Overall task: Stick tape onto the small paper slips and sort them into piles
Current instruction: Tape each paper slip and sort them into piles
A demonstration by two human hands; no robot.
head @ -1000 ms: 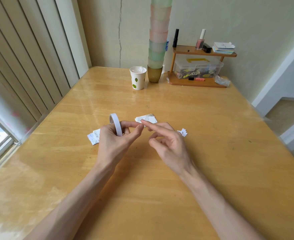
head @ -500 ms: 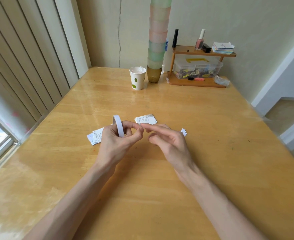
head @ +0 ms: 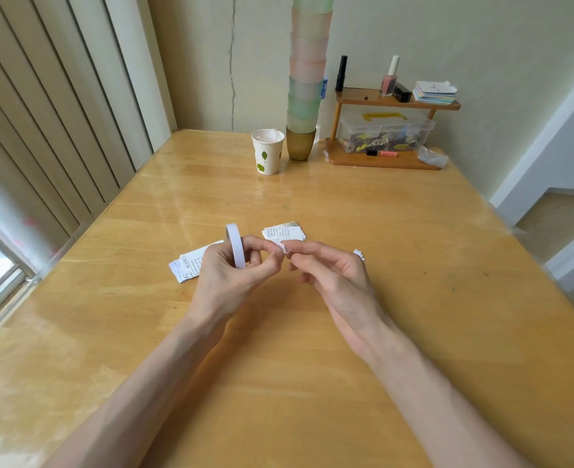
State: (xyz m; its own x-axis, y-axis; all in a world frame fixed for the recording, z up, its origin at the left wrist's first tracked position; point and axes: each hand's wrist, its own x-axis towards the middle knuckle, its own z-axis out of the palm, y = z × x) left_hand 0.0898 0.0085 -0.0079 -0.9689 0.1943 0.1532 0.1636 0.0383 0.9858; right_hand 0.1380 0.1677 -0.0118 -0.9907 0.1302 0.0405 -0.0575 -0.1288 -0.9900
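Above the middle of the table (head: 380,231), the roll (head: 236,246) was gripped in the left hand (head: 226,278); a tape end (head: 282,246), lately freed, was pinched by the right hand (head: 332,275), so slips (head: 283,231) beyond could be taped.

I can read nothing here. The middle pile of slips (head: 283,232) on the worktop (head: 414,298) carries rows of fine print, and the left pile of slips (head: 191,265) does too, but every character is too small for me to make out.
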